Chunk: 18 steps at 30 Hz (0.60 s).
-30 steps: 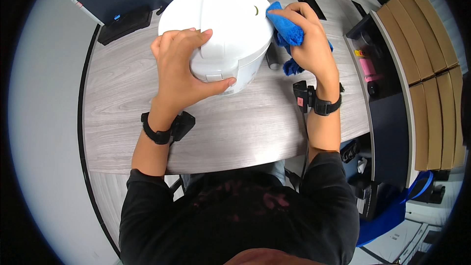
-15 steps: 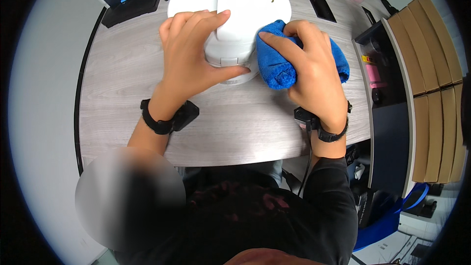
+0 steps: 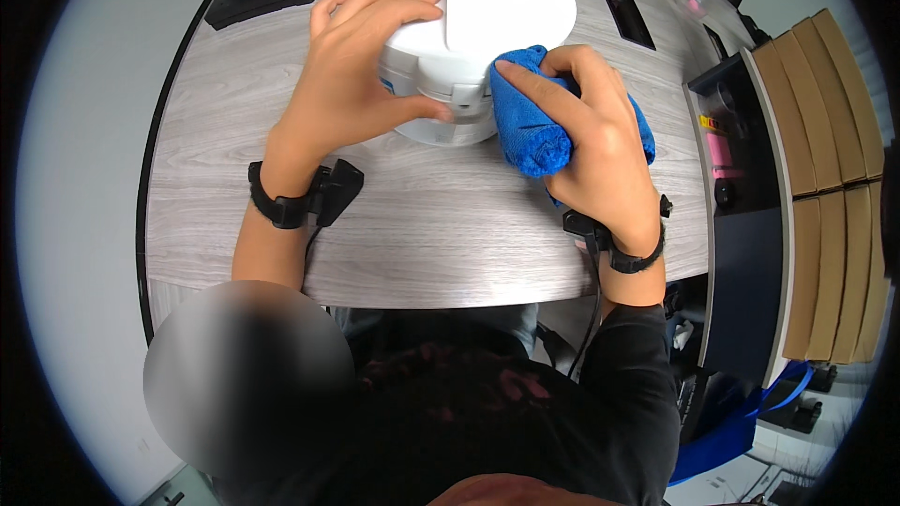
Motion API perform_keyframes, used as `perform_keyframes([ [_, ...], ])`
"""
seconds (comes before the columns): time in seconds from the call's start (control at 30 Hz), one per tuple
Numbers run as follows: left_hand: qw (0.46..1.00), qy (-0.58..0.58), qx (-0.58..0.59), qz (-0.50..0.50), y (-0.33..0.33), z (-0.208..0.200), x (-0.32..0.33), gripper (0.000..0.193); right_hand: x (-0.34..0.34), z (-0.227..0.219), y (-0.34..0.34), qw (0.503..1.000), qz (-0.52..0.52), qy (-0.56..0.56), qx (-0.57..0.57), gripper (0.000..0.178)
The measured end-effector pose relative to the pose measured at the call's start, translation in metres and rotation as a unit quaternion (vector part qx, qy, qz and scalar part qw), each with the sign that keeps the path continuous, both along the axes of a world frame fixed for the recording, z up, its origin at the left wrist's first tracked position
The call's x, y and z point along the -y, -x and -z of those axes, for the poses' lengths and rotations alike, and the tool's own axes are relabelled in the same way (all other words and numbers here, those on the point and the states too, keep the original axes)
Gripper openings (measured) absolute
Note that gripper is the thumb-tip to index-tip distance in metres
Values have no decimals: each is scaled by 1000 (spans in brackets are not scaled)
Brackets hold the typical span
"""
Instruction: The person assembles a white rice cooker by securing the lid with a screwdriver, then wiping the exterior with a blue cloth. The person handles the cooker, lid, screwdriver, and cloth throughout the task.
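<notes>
A white round lidded container (image 3: 511, 14) with a clear lower body stands at the far middle of the desk. A small catch shows on its front, below the lid. My left hand (image 3: 352, 75) grips its left front, fingers over the lid's edge and thumb against the side below, near the catch. My right hand (image 3: 600, 136) is closed around a bunched blue cloth (image 3: 530, 126), which lies against the container's right front side. Part of the cloth is hidden under my palm. Black straps with small devices sit on both wrists.
The grey wood-grain desk (image 3: 441, 234) curves around in front of me. A black monitor base (image 3: 262, 2) stands far left. On the right are a dark shelf unit (image 3: 745, 272) and upright brown cardboard boxes (image 3: 825, 103). A blue bag (image 3: 712, 450) lies at the lower right.
My left hand has shifted left along the container, and its thumb sits left of the catch. The container appears slightly turned; the whole view has shifted a little. The right hand keeps the cloth.
</notes>
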<state>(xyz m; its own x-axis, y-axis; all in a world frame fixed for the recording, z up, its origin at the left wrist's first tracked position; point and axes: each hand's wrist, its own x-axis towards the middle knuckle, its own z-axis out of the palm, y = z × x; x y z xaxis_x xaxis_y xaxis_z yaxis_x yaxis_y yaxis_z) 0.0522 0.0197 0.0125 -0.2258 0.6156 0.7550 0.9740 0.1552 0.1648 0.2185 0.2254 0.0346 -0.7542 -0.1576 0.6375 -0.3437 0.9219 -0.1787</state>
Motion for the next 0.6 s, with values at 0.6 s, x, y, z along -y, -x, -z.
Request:
perform_keyframes([
  [0.6, 990, -19, -63, -125, -28, 12, -25, 69, 11, 4, 4, 995, 50, -70, -45, 54],
])
